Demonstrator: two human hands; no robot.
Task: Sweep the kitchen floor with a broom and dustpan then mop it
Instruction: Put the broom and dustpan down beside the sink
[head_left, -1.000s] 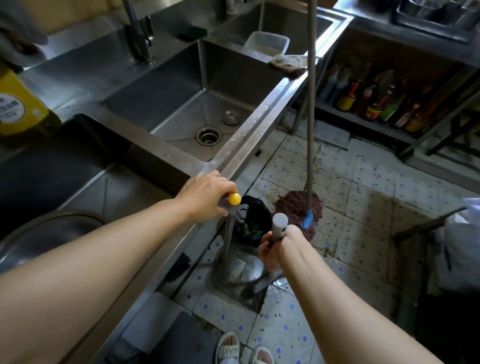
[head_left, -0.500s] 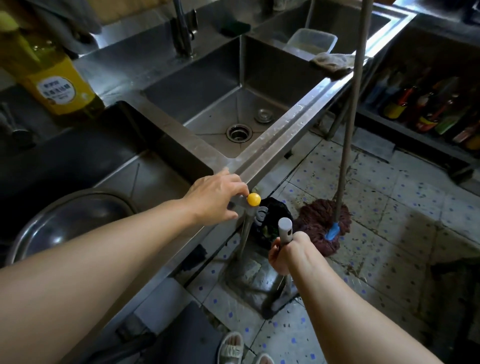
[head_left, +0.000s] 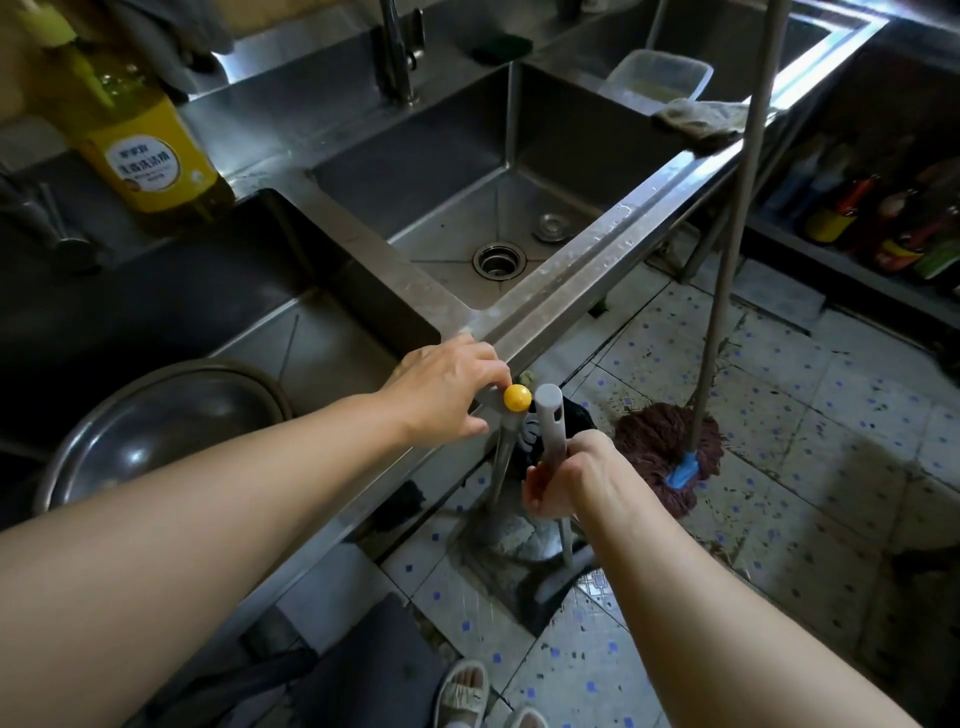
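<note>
Gripping two handles at the sink counter's (head_left: 582, 270) front edge: my left hand (head_left: 447, 395) curls its fingers (head_left: 488, 366) over the pole with the yellow knob (head_left: 517, 398), which I take for the dustpan handle, while my right hand (head_left: 566, 480) wraps tight around the grey broom handle (head_left: 549, 426). Both poles run down to the tiled floor (head_left: 810, 467), their lower ends hard to make out in shadow. The mop (head_left: 670, 462) leans just beside, its head resting on the tiles. To finish sweeping well, I judge, keep the pan's lip flat against the floor and draw the broom in short strokes towards it
</note>
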